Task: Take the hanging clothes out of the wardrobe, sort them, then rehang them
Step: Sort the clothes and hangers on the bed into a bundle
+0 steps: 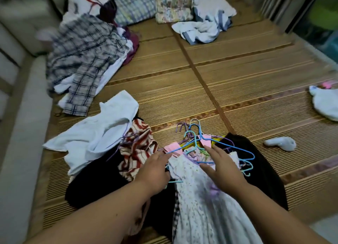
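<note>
A pile of clothes on hangers lies on the bamboo mat [228, 75] in front of me. On top is a pale dotted dress [197, 198] with a lilac neckline. Blue and purple hangers [193, 135] bunch at its top end. My left hand [155, 170] lies on the dress's left shoulder, fingers closed around the fabric and a blue hanger arm. My right hand [223, 167] rests flat on the neckline with its fingers spread. A white shirt [102, 132], a red-striped garment [137, 152] and dark clothes [98, 181] lie to the left.
A heap of plaid shirts [82, 57] sits at the far left by a pale sofa [18, 97]. Pillows [135, 4] and crumpled white-blue clothes [203, 29] lie at the back. A white garment [323, 103] and a white sock [279, 143] lie at the right.
</note>
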`<state>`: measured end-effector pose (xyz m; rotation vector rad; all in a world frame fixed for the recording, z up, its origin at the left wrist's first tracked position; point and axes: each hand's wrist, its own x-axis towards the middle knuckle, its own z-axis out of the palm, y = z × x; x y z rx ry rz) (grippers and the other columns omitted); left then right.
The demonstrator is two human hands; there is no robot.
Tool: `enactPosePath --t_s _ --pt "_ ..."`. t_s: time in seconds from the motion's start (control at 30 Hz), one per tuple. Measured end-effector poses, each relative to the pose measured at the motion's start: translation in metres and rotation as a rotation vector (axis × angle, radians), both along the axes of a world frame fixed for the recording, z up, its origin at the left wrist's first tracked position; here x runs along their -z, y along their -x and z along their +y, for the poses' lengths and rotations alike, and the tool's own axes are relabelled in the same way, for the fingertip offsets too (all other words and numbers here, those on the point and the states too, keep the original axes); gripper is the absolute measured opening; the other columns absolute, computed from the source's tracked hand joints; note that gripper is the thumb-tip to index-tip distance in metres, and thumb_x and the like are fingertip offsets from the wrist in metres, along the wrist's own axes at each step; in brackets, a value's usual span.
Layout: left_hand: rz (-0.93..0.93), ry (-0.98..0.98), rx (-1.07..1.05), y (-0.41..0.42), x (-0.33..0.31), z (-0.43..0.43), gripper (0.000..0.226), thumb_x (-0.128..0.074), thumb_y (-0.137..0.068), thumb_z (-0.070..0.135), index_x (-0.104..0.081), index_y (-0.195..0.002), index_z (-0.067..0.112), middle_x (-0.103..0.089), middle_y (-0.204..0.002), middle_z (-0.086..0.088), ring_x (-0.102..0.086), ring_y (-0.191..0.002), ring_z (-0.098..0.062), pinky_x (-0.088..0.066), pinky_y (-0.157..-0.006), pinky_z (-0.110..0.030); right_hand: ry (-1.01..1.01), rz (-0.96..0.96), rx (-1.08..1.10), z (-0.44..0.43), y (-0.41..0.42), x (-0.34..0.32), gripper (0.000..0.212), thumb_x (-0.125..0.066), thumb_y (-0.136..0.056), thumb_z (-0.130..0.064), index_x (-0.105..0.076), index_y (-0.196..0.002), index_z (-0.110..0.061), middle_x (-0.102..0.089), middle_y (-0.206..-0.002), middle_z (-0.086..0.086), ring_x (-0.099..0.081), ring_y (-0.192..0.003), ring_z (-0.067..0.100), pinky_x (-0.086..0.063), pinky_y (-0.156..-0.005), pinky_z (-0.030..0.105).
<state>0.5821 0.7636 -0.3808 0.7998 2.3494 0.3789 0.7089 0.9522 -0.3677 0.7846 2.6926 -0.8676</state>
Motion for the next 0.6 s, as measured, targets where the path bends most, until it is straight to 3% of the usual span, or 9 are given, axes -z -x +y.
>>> enactPosePath --t_s 0.1,0.37,0.5,0.6 --pt "0.024 -0.014 0.002 0.009 -0.033 -0.041 0.065 -0.055 -0.084 0.023 -0.033 -0.145 0.029 -0.022 -0.156 -0.007 -0.024 -0.142 -0.022 -0.024 -0.115 -0.030 0.065 0.099 -0.059 -0.048 0.017 -0.034 0.060 -0.054 -0.093 -0.039 -0.029 -0.146 -0.031 -0.027 -0.153 0.000 -0.023 -0.142 0.016 -0.024 -0.112 0.032" --pt "0.006 -0.074 0.019 0.060 -0.097 -0.165 0.058 -0.053 -0.091 0.025 -0.034 -0.145 0.031 -0.024 -0.154 0.001 -0.022 -0.141 -0.019 -0.024 -0.114 -0.032 0.061 0.054 -0.116 -0.182 0.074 -0.067 0.055 -0.059 -0.089 -0.039 -0.043 -0.140 -0.027 -0.038 -0.146 0.001 -0.035 -0.135 0.017 -0.029 -0.109 0.028" --pt "0.002 -0.092 0.105 0.098 -0.103 -0.234 0.055 -0.054 -0.089 0.026 -0.038 -0.141 0.032 -0.033 -0.149 0.002 -0.030 -0.137 -0.017 -0.027 -0.113 -0.031 0.089 -0.077 -0.003 -0.248 0.096 -0.069 0.056 -0.058 -0.087 -0.045 -0.044 -0.139 -0.028 -0.041 -0.142 0.002 -0.042 -0.128 0.020 -0.037 -0.106 0.035" --pt "-0.017 -0.109 0.158 0.123 -0.098 -0.277 0.052 -0.053 -0.087 0.025 -0.043 -0.138 0.031 -0.041 -0.142 0.005 -0.036 -0.131 -0.016 -0.030 -0.111 -0.033 0.126 -0.065 0.133 -0.296 0.112 -0.067 0.059 -0.061 -0.087 -0.040 -0.041 -0.141 -0.026 -0.045 -0.142 0.003 -0.041 -0.130 0.020 -0.034 -0.107 0.031"
